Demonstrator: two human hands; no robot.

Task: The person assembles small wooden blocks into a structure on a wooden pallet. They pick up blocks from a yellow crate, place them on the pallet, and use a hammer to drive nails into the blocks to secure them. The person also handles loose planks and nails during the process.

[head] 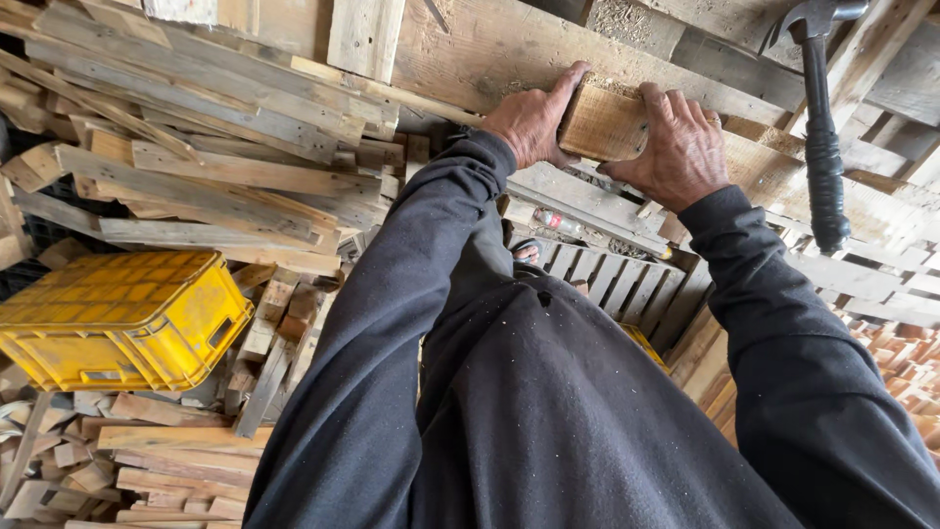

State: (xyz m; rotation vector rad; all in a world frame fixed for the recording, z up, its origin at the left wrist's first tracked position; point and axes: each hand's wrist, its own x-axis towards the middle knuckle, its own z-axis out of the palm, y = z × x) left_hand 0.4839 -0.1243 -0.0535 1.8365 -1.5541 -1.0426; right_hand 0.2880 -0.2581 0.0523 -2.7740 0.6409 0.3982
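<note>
In the head view, the left hand (pixel 529 120) and the right hand (pixel 681 147) both close around a short wooden block (pixel 602 125), pressing it against a long plank (pixel 490 44). A hammer (pixel 821 118) hangs just right of them, and a yellow crate (pixel 117 318) lies among scrap wood on the left.

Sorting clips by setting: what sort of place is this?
Probably a pallet or scrap-wood workshop: stacked planks, a claw hammer and slatted pallets surround both hands gripping a wooden block.

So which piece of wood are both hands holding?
The short, thick wood block up top, gripped between the left hand and right hand. The other pieces are long thin slats lying untouched in piles.
</note>
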